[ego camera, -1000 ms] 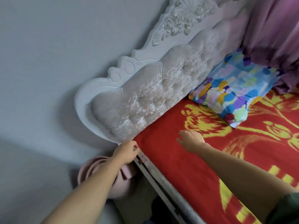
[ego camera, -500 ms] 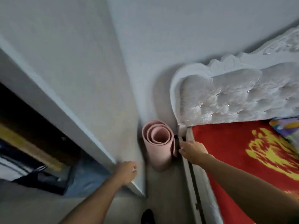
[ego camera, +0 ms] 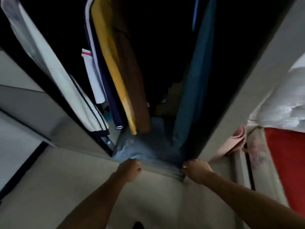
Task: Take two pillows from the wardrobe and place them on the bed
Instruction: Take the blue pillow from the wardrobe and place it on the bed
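Note:
The open wardrobe (ego camera: 250, 76) fills the head view, dark inside. On its floor lies a blue, denim-coloured pillow (ego camera: 148, 146), its front edge pulled out over the wardrobe's threshold. My left hand (ego camera: 130, 169) is closed on the left part of that edge. At the right part, my right hand (ego camera: 196, 171) grips it too, and the fabric bunches in folds there. The bed (ego camera: 288, 166), under a red blanket, shows at the far right edge. The image is motion-blurred.
Clothes hang above the pillow: a white garment (ego camera: 57, 71), a yellow one (ego camera: 112, 63), a brown one (ego camera: 133, 83), a teal one (ego camera: 194, 80). A pink rolled mat (ego camera: 237, 141) stands between wardrobe and white headboard (ego camera: 280, 103). Pale floor (ego camera: 66, 187) lies below my arms.
The view has swung left from the bed and the other pillow on it to the wardrobe. Both hands left the bed's edge and took hold of the blue pillow.

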Demonstrator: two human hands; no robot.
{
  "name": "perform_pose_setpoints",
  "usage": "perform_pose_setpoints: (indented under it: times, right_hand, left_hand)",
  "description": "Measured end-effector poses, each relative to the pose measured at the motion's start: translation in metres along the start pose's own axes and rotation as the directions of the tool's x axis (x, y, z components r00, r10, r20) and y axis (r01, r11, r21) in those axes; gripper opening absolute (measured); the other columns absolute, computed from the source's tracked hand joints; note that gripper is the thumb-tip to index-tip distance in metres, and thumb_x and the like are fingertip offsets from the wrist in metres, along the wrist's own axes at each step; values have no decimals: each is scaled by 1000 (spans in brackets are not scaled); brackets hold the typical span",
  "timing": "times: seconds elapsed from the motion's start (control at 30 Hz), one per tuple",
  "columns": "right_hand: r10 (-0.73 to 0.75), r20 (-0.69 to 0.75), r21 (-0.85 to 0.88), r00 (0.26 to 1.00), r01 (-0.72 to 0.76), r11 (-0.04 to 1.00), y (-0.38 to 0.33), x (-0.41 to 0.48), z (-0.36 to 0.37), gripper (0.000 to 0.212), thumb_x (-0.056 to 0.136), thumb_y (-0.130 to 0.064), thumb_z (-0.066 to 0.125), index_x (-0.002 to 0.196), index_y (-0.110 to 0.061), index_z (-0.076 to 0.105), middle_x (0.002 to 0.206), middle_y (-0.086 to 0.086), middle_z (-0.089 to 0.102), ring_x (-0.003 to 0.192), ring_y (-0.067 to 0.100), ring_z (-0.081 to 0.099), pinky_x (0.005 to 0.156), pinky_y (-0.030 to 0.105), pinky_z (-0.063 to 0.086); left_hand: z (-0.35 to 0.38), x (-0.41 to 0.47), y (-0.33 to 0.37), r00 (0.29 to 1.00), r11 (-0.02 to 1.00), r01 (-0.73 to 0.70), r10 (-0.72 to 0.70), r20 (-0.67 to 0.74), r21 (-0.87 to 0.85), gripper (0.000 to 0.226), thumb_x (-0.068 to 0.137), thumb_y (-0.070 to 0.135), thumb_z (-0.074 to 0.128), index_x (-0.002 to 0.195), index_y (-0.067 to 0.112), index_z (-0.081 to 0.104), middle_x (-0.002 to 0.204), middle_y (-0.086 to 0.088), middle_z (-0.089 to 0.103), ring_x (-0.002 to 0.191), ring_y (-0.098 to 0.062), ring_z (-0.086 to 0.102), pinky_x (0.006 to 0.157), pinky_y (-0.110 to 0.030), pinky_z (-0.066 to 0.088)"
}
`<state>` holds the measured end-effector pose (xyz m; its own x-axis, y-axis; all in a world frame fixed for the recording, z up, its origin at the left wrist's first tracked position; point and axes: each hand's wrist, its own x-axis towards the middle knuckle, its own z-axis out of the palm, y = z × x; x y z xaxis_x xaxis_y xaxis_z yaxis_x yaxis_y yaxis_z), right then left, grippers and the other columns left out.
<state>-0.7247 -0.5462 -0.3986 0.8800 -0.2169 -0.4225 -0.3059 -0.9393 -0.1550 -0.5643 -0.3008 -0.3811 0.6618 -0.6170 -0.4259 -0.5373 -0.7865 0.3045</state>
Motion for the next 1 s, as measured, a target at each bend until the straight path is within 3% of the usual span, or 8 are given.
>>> perform_pose_setpoints:
  times: [0.13,0.37,0.6,0.73,1.0]
  right_hand:
    - [81,2,58,997,-81,995,-66,33,10,36,94,-38,35,109,-20,64,114,10,68,102,31,63,84,36,51]
    - [163,63,126,985,-170,977,-104,84,30,33,92,-42,43,114,-24,60,120,8,65,106,31,61,87,39,50]
    - [258,108,178,960,-274,945,-93,173,94,36,91,-42,45,115,-20,60,119,9,65,105,31,61,86,38,49]
    - [317,46,210,947,-319,924,-72,238,148,35,90,-40,48,111,-16,61,116,13,66,103,34,62,83,38,49]
    - [392,-58,221,918,-371,902,1,384,279,38,90,-38,50,118,-13,55,121,17,62,111,35,58,89,39,48]
  left_hand:
    - [-14,4,-76,996,998,57,-59,68,35,23,86,30,54,102,18,65,113,-6,68,107,-26,61,89,-34,50]
    - [-17,47,-118,981,995,74,-84,177,59,23,86,30,55,105,22,65,111,-7,69,105,-27,63,88,-32,50]
    - [27,125,-153,966,995,30,-54,254,99,28,89,31,55,114,20,62,117,-9,66,110,-26,60,94,-35,49]
    - [77,196,-181,965,995,21,-45,257,97,23,87,29,56,106,21,65,112,-7,67,104,-25,61,85,-32,48]
    - [214,367,-241,992,995,-71,63,110,70,15,83,27,58,93,19,67,100,-11,72,99,-32,64,82,-38,53]
